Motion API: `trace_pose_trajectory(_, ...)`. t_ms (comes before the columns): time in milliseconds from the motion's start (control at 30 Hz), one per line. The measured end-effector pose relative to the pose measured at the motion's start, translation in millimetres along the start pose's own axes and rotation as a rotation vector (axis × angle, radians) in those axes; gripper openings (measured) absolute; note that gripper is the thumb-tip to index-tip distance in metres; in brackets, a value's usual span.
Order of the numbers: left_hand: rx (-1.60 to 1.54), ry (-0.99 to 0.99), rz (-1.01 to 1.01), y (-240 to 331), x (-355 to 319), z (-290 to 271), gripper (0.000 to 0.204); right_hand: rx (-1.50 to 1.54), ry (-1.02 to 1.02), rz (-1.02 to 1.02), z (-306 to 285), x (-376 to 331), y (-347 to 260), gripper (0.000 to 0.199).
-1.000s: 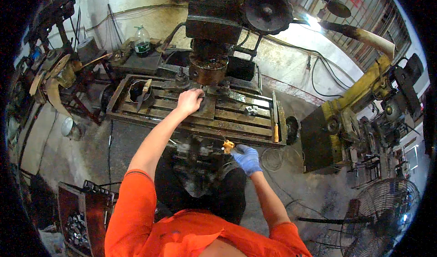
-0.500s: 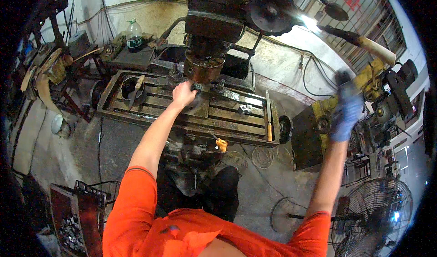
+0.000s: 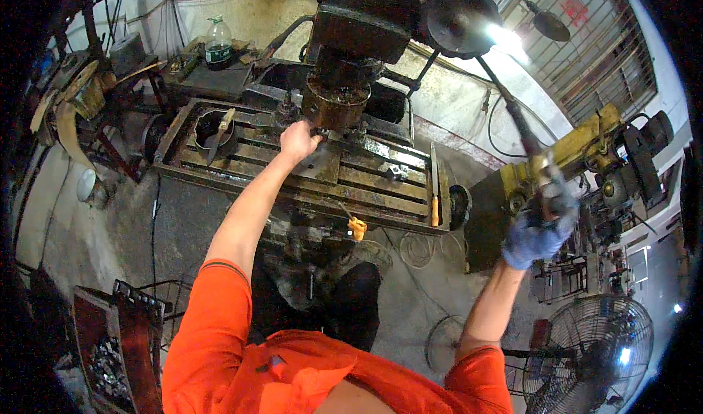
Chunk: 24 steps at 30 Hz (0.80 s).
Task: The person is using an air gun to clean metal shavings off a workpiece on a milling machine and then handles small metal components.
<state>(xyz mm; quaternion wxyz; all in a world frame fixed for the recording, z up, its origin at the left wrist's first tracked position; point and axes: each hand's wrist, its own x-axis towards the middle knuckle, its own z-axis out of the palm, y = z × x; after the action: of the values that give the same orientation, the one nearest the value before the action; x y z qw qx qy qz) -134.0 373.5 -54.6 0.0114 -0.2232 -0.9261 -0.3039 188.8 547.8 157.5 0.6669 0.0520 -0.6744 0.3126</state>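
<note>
My bare left hand (image 3: 299,141) is closed on a small dark part just under the drilling machine's spindle head (image 3: 335,102), above the slotted machine table (image 3: 256,168). Most of that part is hidden by the fingers. My right hand (image 3: 542,231), in a blue glove with dark fingers, is wrapped round the lower end of the machine's feed lever (image 3: 516,113). That lever slants down from a round dark hub (image 3: 458,20). Small metal pieces (image 3: 398,170) lie on the table to the right of my left hand.
On the table stand a round pot (image 3: 212,137) with a brush in it and a file with a yellow handle (image 3: 435,209). A yellow-handled tool (image 3: 356,227) sits at the front edge. A fan (image 3: 593,348) stands right, a metal-filled bin (image 3: 110,363) left.
The feed lever has swung downward from pointing right. My right hand has come down and closed round its end. My left hand stays by the spindle.
</note>
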Motion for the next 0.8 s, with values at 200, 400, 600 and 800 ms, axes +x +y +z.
trace_pose_trajectory(200,-0.020,0.011,0.021,-2.0,0.6,3.8,0.035,-0.022,-0.102,-0.104,2.4,16.1,-4.7,0.039)
trace_pose_trajectory(400,-0.274,-0.038,0.121,-28.5,4.4,-3.3,0.043,-0.121,-0.005,-0.090,8.2,-6.3,-2.2,0.031)
trace_pose_trajectory(600,-0.120,0.333,0.187,-69.7,-64.0,-98.4,0.043,-0.232,-0.111,-0.294,5.4,-3.3,-4.0,0.014)
trace_pose_trajectory(800,0.474,0.379,0.076,-128.4,-104.5,-133.4,0.050,0.068,-0.031,-0.066,7.2,0.8,-1.1,0.036)
